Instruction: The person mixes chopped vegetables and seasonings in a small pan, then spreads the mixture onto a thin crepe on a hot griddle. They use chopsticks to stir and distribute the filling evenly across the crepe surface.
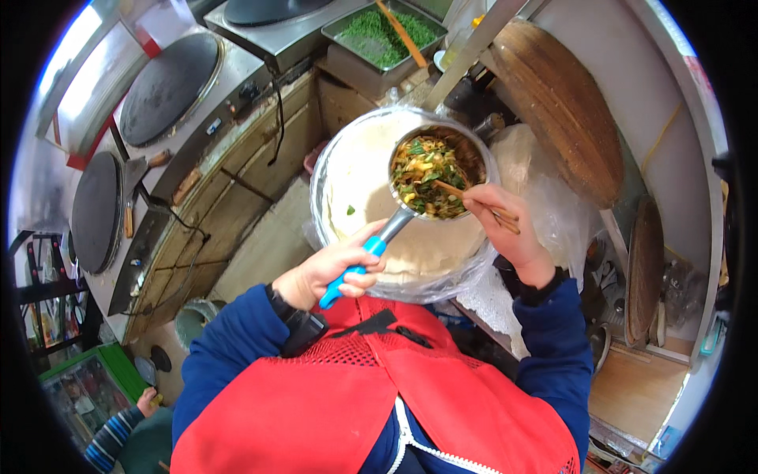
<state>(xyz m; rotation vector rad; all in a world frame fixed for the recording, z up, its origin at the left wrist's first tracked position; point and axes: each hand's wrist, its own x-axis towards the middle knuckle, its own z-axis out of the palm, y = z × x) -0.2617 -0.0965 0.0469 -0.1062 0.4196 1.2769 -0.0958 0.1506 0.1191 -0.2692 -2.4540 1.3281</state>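
Right now my left hand is wrapped tight around the blue handle of the small pot, holding it at the centre of the frame above the big bowl of dough. My right hand pinches a pair of chopsticks, tips buried in the chopped filling. I judge the risk is a spill: the pot hangs on one long handle, so a hard stir could tip it and drop filling onto the dough or the plastic sheet at the right. Loose chopsticks could also slip in.
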